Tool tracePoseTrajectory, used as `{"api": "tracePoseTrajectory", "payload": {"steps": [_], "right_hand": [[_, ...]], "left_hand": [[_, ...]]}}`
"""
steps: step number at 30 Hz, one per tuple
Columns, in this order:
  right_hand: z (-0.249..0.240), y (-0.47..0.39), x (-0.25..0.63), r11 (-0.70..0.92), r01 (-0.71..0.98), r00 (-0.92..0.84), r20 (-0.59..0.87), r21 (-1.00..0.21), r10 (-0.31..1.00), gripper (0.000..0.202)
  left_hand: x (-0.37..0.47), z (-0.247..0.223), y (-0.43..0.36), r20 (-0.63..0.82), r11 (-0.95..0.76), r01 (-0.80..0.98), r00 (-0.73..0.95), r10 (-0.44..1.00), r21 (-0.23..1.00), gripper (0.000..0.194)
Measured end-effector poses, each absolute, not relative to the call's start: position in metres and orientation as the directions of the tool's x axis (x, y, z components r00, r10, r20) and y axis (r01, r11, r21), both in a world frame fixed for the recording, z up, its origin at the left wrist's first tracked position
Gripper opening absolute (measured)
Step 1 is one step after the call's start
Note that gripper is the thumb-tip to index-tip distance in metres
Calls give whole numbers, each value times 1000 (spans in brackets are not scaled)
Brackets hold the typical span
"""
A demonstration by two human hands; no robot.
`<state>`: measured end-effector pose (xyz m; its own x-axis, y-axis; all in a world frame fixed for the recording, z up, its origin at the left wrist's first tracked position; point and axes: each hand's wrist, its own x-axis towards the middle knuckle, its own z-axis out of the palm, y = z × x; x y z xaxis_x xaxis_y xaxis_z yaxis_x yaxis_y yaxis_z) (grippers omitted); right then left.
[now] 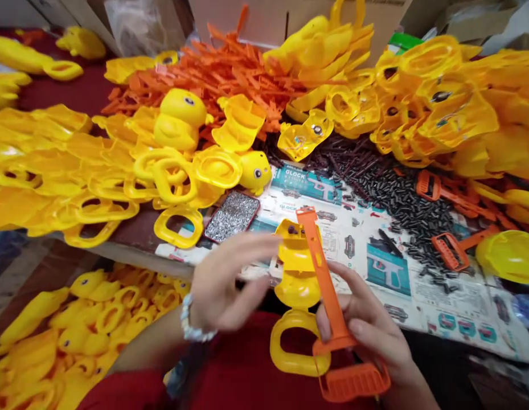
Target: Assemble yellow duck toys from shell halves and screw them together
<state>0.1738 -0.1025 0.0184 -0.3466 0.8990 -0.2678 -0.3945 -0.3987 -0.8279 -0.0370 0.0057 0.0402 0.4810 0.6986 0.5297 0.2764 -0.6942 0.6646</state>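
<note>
My right hand grips an orange plastic slider, a long flat strip with a ribbed, rounded end piece at the bottom. Behind the strip lies a yellow duck-shaped half shell, its hollow side up, with a ring handle towards my body. The strip hides part of the shell. My left hand, blurred, is just left of the shell with thumb and fingers apart and nothing visible in it. Whether its fingertips touch the shell I cannot tell. A tray of small silver metal parts lies beyond that hand.
Orange strips are heaped at the back. Yellow half shells crowd the left, and more shells fill the right. Small black cylinders spread over the printed sheet. Yellow ducks lie below the table edge at left.
</note>
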Motion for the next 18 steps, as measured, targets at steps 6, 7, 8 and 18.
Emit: {"api": "tracePoseTrajectory", "payload": {"steps": [6, 7, 8, 18], "right_hand": [[16, -126, 170, -495, -352, -466, -310, -795, 829, 72], [17, -129, 171, -469, -302, -443, -314, -830, 840, 69], [20, -132, 173, -451, -224, -414, -335, -864, 846, 66], [26, -119, 163, -12, 374, -175, -83, -928, 981, 43]], "left_hand": [[-11, 30, 31, 212, -291, 94, 483, 850, 952, 21], [-8, 29, 29, 199, -275, 105, 458, 866, 956, 18], [-8, 29, 26, 209, -278, 113, 416, 885, 954, 16], [-15, 0, 29, 527, -546, -90, 426, 735, 833, 22]]}}
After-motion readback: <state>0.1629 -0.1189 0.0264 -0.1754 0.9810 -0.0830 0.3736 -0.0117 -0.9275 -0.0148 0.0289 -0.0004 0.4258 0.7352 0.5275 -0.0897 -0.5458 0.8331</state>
